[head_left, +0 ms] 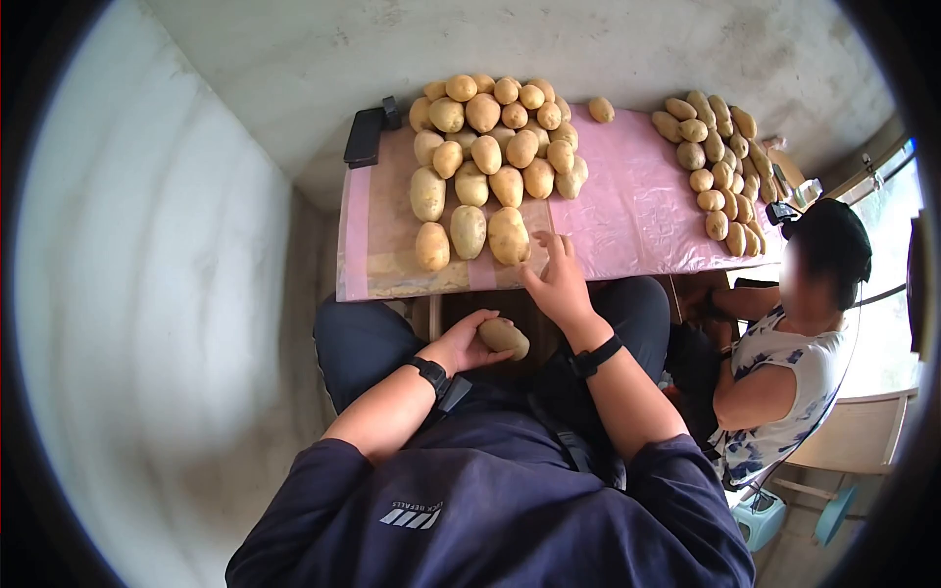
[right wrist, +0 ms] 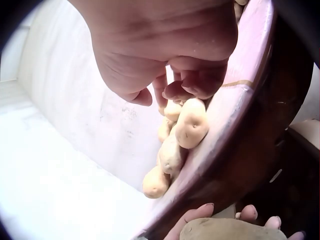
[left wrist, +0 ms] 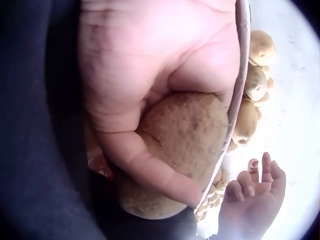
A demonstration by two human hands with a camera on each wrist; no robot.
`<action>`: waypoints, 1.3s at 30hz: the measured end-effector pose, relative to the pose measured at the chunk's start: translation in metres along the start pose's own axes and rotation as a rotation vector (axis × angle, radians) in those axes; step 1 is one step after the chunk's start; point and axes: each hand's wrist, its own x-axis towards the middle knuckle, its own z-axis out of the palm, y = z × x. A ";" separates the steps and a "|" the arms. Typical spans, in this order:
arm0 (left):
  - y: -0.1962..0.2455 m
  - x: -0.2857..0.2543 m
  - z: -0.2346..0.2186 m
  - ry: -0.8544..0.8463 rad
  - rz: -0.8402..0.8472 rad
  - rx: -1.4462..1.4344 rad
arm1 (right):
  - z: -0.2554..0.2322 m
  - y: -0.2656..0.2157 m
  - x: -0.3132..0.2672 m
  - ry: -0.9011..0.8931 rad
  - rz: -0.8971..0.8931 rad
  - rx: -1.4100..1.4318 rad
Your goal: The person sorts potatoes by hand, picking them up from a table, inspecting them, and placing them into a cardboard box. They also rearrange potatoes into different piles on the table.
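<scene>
A brown potato (head_left: 505, 339) is gripped in my left hand (head_left: 463, 345), over my lap just below the table's front edge. In the left wrist view, fingers (left wrist: 155, 172) curl round this potato (left wrist: 185, 132). My right hand (head_left: 561, 286) is at the table's front edge, its fingers loosely spread and holding nothing. Nearest to those fingertips is a large potato (head_left: 509, 236) at the right end of the front row. Two more potatoes, one greenish (head_left: 469, 231) and one yellow (head_left: 432, 247), lie left of it. In the right wrist view, the right hand (right wrist: 170, 45) hangs above the row's potatoes (right wrist: 192, 124).
Several rows of potatoes (head_left: 486, 153) cover the table's left part, against the wall. A lone potato (head_left: 601, 110) lies on the pink plastic cover (head_left: 637, 216). Another potato group (head_left: 722, 176) is at the right. A black phone-like object (head_left: 364, 137) lies back left. Another person (head_left: 784, 363) sits right.
</scene>
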 end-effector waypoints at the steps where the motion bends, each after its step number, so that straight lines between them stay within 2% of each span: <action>1: -0.002 0.000 0.002 0.127 0.074 -0.091 | 0.006 0.001 0.002 -0.001 -0.002 -0.001; 2: -0.003 0.000 0.002 0.255 0.148 -0.182 | 0.012 0.002 0.005 0.011 -0.065 -0.071; 3: -0.002 0.002 -0.002 0.254 0.148 -0.183 | 0.016 0.003 0.008 0.023 -0.127 -0.139; 4: -0.005 -0.002 -0.004 0.379 0.199 -0.197 | 0.011 -0.003 0.003 0.024 -0.136 -0.129; 6: -0.003 0.007 -0.024 0.555 0.271 -0.176 | 0.011 -0.010 0.008 -0.118 0.016 -0.065; 7: -0.005 0.011 -0.032 0.557 0.274 -0.180 | 0.014 -0.010 0.012 -0.123 0.013 -0.062; 9: -0.009 0.008 -0.035 0.538 0.326 -0.014 | 0.019 -0.011 0.017 -0.125 -0.029 -0.198; 12: -0.016 0.010 -0.021 0.602 0.318 0.012 | 0.017 -0.017 0.022 -0.157 0.000 -0.128; 13: -0.015 0.012 -0.024 0.602 0.316 0.013 | 0.021 -0.009 0.023 -0.157 0.001 -0.128; 15: -0.012 0.019 -0.035 0.590 0.244 -0.147 | 0.023 0.005 0.028 -0.026 -0.176 -0.107; 16: -0.011 0.020 -0.041 0.590 0.240 -0.150 | 0.021 0.014 0.029 -0.029 -0.173 -0.109; 18: -0.006 0.013 -0.034 0.608 0.335 -0.095 | 0.002 0.007 0.033 -0.255 0.338 0.512; 19: -0.003 0.012 -0.031 0.610 0.329 -0.102 | 0.001 0.011 0.035 -0.260 0.345 0.509; 21: 0.007 0.005 -0.017 0.393 0.352 -0.040 | 0.002 0.024 0.041 -0.235 0.382 0.692; 23: 0.007 0.002 -0.006 0.383 0.341 -0.028 | 0.003 0.025 0.045 -0.259 0.385 0.685; 25: 0.002 -0.001 -0.001 0.396 0.284 -0.043 | -0.001 0.007 0.041 -0.303 0.377 0.433; 26: 0.003 0.001 -0.002 0.394 0.280 -0.045 | 0.005 0.009 0.041 -0.303 0.380 0.429; 28: 0.005 0.003 -0.005 0.401 0.289 -0.059 | 0.022 0.016 0.040 -0.128 0.135 0.106; 32: 0.010 0.001 -0.009 0.382 0.330 -0.098 | 0.024 0.011 0.042 -0.077 0.146 0.081; 35: 0.012 0.001 -0.007 0.364 0.330 -0.127 | 0.016 0.015 0.044 -0.108 0.189 0.243; 37: 0.012 -0.003 0.001 0.288 0.293 -0.166 | 0.001 0.006 0.043 -0.252 0.326 0.428; 39: 0.013 -0.007 0.009 0.231 0.269 -0.159 | 0.002 0.022 0.044 -0.283 0.278 0.475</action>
